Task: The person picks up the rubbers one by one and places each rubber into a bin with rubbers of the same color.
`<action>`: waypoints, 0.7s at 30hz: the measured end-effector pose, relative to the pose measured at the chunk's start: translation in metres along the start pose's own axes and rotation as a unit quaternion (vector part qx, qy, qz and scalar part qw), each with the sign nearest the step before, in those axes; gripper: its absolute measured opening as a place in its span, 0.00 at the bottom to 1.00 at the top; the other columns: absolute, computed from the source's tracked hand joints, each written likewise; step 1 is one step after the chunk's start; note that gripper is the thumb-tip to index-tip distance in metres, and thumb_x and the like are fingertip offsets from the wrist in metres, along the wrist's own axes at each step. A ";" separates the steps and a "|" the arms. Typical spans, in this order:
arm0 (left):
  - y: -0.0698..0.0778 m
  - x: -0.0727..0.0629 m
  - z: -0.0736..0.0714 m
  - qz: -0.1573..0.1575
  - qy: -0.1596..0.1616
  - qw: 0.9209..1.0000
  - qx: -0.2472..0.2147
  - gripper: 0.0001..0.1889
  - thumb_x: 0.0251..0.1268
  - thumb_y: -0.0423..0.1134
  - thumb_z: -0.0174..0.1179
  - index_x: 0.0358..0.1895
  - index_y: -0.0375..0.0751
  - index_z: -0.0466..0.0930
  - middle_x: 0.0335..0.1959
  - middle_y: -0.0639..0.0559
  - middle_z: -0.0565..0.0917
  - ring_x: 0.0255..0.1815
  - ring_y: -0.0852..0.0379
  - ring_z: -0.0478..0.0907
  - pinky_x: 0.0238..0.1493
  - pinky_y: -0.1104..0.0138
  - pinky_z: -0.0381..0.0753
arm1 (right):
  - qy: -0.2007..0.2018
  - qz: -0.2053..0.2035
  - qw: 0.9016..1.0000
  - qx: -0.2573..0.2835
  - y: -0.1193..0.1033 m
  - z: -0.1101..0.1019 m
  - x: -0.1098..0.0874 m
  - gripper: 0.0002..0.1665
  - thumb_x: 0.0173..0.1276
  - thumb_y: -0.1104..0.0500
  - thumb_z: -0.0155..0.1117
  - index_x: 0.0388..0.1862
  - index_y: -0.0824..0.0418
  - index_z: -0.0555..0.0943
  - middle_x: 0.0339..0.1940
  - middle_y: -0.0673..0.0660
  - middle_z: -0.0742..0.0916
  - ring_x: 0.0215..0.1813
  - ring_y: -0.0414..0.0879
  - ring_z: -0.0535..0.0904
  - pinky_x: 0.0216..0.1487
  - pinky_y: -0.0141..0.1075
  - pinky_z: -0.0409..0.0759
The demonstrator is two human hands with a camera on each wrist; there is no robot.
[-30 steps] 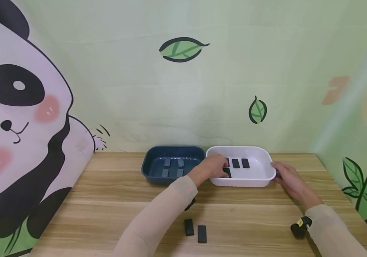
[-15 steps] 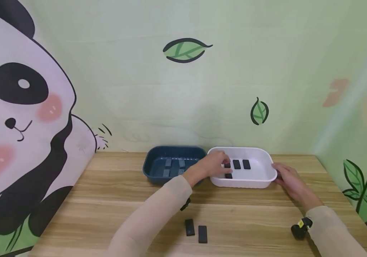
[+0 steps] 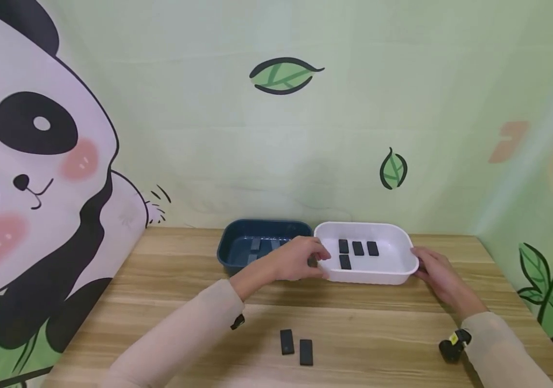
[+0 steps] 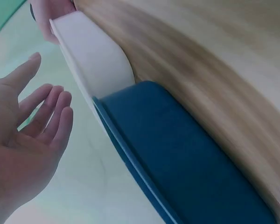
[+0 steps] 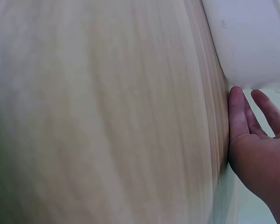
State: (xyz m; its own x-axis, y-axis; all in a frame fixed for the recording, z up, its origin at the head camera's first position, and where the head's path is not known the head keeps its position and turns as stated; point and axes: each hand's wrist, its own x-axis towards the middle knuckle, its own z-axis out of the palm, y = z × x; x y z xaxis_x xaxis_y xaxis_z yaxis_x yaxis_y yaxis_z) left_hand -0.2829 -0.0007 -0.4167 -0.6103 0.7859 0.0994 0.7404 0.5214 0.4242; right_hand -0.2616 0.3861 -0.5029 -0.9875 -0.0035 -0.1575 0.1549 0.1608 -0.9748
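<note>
My left hand (image 3: 300, 258) hovers in front of where the two trays meet, its fingers loosely bent and nothing in them; the left wrist view shows the bare palm (image 4: 28, 154). Several small black rectangular tiles lie in the white tray (image 3: 392, 276): three in a row, and one tile (image 3: 345, 262) in front of the leftmost. At that tray's right end, my right hand (image 3: 443, 277) holds the rim, with other fingers low against the outer wall in the right wrist view. Two more black tiles, a left one (image 3: 287, 342) and a right one (image 3: 306, 352), lie on the table near me.
A dark blue tray (image 3: 237, 226) stands against the white one's left side. Greyish tiles (image 3: 255, 244) show inside it, partly hidden by my left hand. The wooden table (image 3: 160, 291) ends at a printed backdrop (image 3: 208, 134) with a panda and leaves.
My left hand has let go of the front-left tile in the white tray and withdrawn left, toward me. My right hand has stayed at the tray's end.
</note>
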 end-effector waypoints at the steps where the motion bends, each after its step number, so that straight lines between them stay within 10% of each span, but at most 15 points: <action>1: 0.002 -0.007 -0.001 0.006 -0.006 1.000 -0.006 0.21 0.68 0.48 0.75 0.58 0.39 0.88 0.52 0.48 0.87 0.52 0.57 0.83 0.55 0.71 0.81 | 0.001 0.000 1.000 0.001 0.000 0.000 0.000 0.40 0.89 0.47 0.44 0.80 0.80 0.56 0.73 0.71 0.72 0.52 0.29 0.78 0.56 0.28 0.83; 14: 0.035 -0.084 0.025 0.017 -0.140 0.989 0.050 0.24 0.67 0.52 0.74 0.60 0.44 0.87 0.54 0.57 0.83 0.52 0.65 0.81 0.55 0.74 0.80 | 0.002 -0.004 1.000 0.006 -0.001 0.001 -0.001 0.40 0.89 0.47 0.46 0.80 0.80 0.57 0.61 0.56 0.80 0.51 0.29 0.79 0.55 0.28 0.84; 21: 0.046 -0.103 0.042 0.042 -0.149 0.973 0.173 0.26 0.62 0.61 0.75 0.55 0.50 0.87 0.49 0.61 0.81 0.43 0.69 0.75 0.45 0.75 0.80 | 0.003 -0.003 1.000 0.002 -0.001 0.001 -0.003 0.40 0.89 0.47 0.45 0.80 0.80 0.57 0.69 0.67 0.75 0.51 0.29 0.79 0.55 0.28 0.83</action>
State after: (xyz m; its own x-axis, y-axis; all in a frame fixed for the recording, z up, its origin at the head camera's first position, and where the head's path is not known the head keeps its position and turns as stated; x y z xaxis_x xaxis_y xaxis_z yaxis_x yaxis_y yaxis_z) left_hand -0.1748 -0.0437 -0.4449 -0.4734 0.8649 -0.1669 0.8658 0.4918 0.0923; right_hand -0.2593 0.3851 -0.5014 -0.9887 0.0004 -0.1499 0.1482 0.1559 -0.9766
